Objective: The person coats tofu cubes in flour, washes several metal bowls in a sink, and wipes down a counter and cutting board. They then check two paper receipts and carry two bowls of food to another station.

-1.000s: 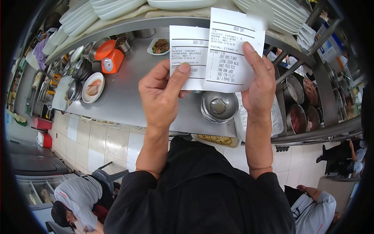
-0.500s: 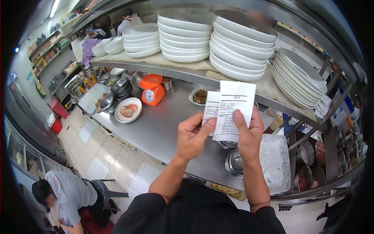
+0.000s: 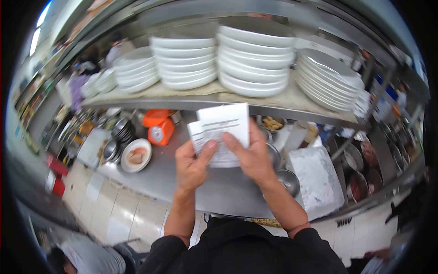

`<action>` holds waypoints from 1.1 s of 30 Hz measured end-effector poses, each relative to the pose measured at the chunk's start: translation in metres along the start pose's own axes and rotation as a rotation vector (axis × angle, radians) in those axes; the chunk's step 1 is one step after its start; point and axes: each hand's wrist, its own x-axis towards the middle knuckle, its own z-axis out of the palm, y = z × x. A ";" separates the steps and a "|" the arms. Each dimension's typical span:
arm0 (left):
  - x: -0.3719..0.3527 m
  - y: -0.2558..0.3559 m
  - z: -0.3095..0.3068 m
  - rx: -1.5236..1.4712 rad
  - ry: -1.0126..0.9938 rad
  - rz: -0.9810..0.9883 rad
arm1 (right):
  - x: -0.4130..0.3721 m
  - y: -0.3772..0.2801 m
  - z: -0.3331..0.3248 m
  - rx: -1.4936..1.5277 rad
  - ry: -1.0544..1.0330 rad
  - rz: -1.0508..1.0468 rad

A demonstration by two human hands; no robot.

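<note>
- Two white paper order slips (image 3: pixel 222 124) are held upright above the steel desk (image 3: pixel 219 194). They overlap, with the larger slip in front of the smaller. The print is blurred and cannot be read.
- The left hand (image 3: pixel 192 168) is clenched on the lower left edge of the slips, with the thumb pressed on the front face.
- The right hand (image 3: pixel 252 157) is grasping the lower right part, with the thumb laid across the paper.
- Beyond the slips, a shelf (image 3: pixel 150 101) lined with pale cloth is loaded with stacks of round white plates (image 3: pixel 255 55). The far middle of the desk is hidden by the slips and both hands.
- On the left of the desk an orange kitchen scale (image 3: pixel 157 129) is seen. A white plate of pinkish food (image 3: pixel 134 155) lies just near of it, and nested metal bowls (image 3: pixel 119 132) are stacked further left.
- Right of the right hand, a round metal bowl (image 3: pixel 288 181) is set just beside a white, rough-surfaced block (image 3: pixel 315 176).
- A small dish (image 3: pixel 273 122) of yellowish food is placed under the shelf, right of the slips.
- At the far right, round pots (image 3: pixel 360 187) with dark reddish contents are seen.
</note>
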 end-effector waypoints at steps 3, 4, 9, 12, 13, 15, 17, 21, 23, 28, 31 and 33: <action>-0.005 0.002 -0.001 0.002 -0.078 -0.049 | -0.011 0.005 -0.001 -0.009 0.082 0.167; -0.008 -0.004 -0.005 0.054 -0.109 -0.055 | -0.013 0.009 -0.003 -0.176 0.082 -0.023; -0.022 -0.016 0.004 0.153 -0.222 -0.106 | -0.024 -0.030 -0.060 -0.273 0.411 -0.155; -0.044 -0.042 -0.011 0.149 -0.248 -0.279 | -0.010 -0.078 -0.144 -0.597 0.727 -0.276; -0.055 -0.054 -0.016 0.132 -0.274 -0.398 | -0.005 -0.091 -0.182 -0.794 0.797 -0.363; -0.084 -0.082 -0.024 0.177 -0.295 -0.496 | 0.011 -0.126 -0.236 -0.971 0.915 -0.505; -0.118 -0.104 -0.024 0.229 -0.290 -0.602 | 0.035 -0.156 -0.294 -1.228 1.015 -0.515; -0.181 -0.128 -0.022 0.539 -0.417 -0.674 | 0.084 -0.172 -0.374 -1.295 0.936 -0.410; -0.206 -0.141 -0.021 0.626 -0.442 -0.803 | 0.100 -0.167 -0.397 -1.691 1.032 -0.282; -0.219 -0.132 -0.012 0.903 -0.559 -0.755 | 0.113 -0.164 -0.397 -1.524 1.104 -0.079; -0.234 -0.136 -0.024 1.072 -0.527 -0.781 | 0.117 -0.155 -0.433 -1.581 1.081 -0.165; -0.237 -0.129 -0.027 1.106 -0.503 -0.819 | 0.117 -0.159 -0.439 -1.687 1.008 -0.157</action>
